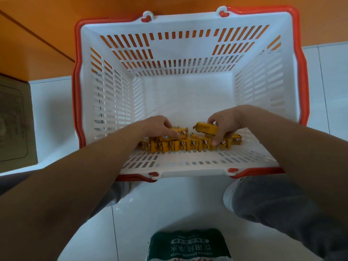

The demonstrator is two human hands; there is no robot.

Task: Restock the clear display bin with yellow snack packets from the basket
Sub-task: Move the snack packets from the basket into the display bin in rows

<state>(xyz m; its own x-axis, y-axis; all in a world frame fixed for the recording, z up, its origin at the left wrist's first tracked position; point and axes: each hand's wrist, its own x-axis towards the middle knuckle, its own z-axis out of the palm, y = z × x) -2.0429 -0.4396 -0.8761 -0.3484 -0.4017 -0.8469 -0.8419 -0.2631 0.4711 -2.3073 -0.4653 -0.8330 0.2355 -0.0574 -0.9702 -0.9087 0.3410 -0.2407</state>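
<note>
— Where are the packets, relative to the hands?

— Right under them. The row of yellow snack packets (190, 145) lies along the basket's (190, 85) near wall, its long line running left to right, and both forearms reach in over the near rim.

— Which hand is closer to lifting?

— Probably the right hand (225, 125) — its fingers are closed on one raised packet (206, 127), held crosswise above the row. The left hand (160, 125) is palm-down, fingers pressed around a packet on top of the row (174, 134), also lying crosswise.

— And the clear bin?

— Not in view, so I can't tell which way the packets must be carried.
</note>
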